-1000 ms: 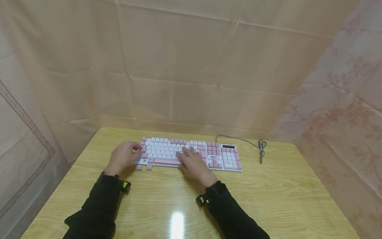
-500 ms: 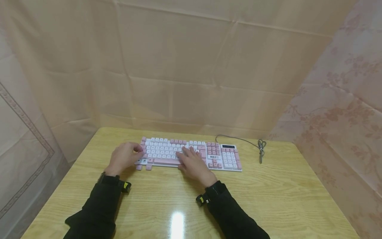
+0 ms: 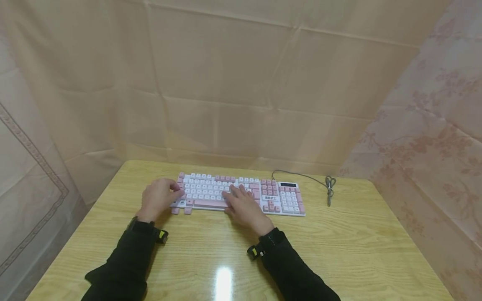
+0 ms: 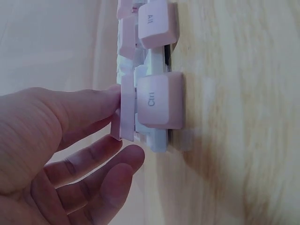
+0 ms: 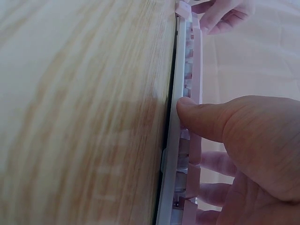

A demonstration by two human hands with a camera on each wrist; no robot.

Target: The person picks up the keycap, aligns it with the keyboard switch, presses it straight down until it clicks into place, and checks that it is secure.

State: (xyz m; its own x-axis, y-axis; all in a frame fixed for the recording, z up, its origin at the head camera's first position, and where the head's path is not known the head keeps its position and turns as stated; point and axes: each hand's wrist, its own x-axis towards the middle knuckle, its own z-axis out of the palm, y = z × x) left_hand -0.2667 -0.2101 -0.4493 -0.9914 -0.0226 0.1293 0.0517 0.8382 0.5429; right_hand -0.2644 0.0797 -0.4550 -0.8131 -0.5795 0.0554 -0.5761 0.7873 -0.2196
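Note:
A pink-and-white keyboard [image 3: 211, 204] lies on the wooden table. At its left end my left hand [image 3: 158, 198] pinches a pink keycap [image 4: 126, 112] between thumb and forefinger, the other fingers loosely bent. The keycap's far side is partly hidden by the thumb. My right hand [image 3: 244, 207] rests on the keys right of the space bar, its fingers spread over them. In the right wrist view its thumb [image 5: 201, 117] touches the keyboard's front edge. Two loose pink keycaps, Ctrl [image 4: 159, 101] and Alt [image 4: 157, 23], are by the front left edge.
A grey cable [image 3: 301, 174] leaves the back of the keyboard and ends in a tied bundle [image 3: 329, 188] at the right. Beige cloth [image 3: 241, 92] hangs behind the table [image 3: 196, 255], with patterned cloth [image 3: 425, 146] on the right side.
My left hand has shifted slightly right, its fingertips now closer over the keyboard's left keys. The right hand and the keyboard stay in place.

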